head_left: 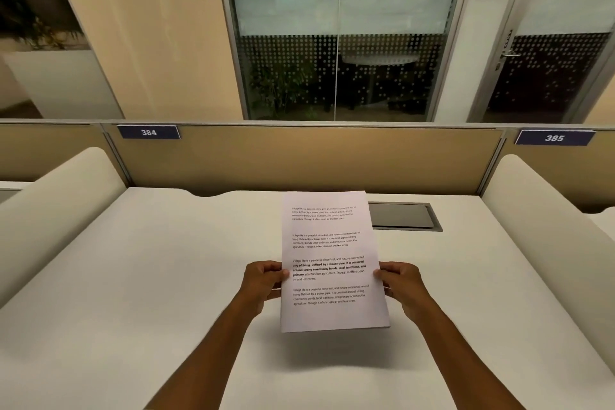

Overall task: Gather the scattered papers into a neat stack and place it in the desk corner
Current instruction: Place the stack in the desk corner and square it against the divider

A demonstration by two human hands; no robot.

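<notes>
Between left hand point(264, 281) and right hand point(401, 283), the gripped papers point(331, 260).

We see two bare forearms entering frame from 6 o'clock, one from 7, other from 5. No sleeves in view on either; no watch, ring, bracelet or glove we can make out. Left hand point(264, 280) at 9 o'clock of frame centre-low: knuckles rounded, thumb tip showing, nail short. Right hand point(401, 283) at 3 o'clock: same build, thumb tip showing. Wrists slim, forearms widening toward frame bottom. Upper arms out of view.
</notes>
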